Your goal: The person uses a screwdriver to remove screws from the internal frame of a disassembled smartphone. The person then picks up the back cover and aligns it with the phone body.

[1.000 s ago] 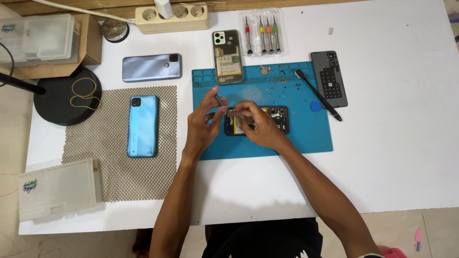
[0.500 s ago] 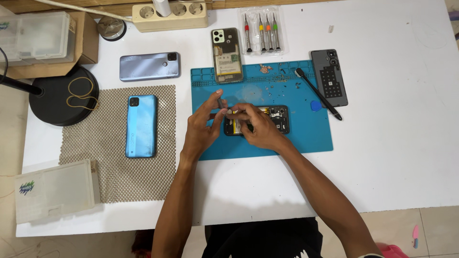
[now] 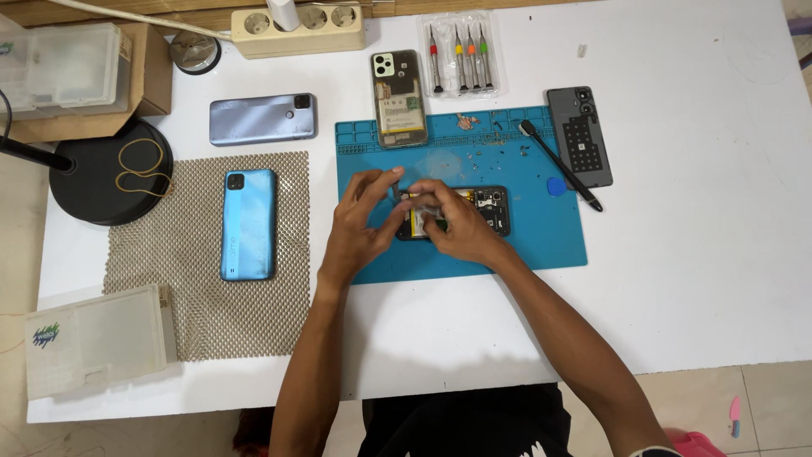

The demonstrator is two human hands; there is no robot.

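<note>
An opened black phone lies on the blue work mat, its yellow inner parts partly showing. My left hand rests at the phone's left end with the thumb and fingers pinching something small there. My right hand covers the phone's middle, fingers curled down onto it beside the left fingertips. What the fingertips pinch is hidden. A black spudger tool and a blue pick lie on the mat to the right.
A light blue phone lies on a mesh pad. A grey-blue phone, a clear-backed phone, a screwdriver set, a dark back cover, a power strip, a lamp base and plastic boxes surround the mat.
Both hands stay on the opened phone; the fingers have shifted slightly, the left fingers spreading a little wider above the phone's left end.
</note>
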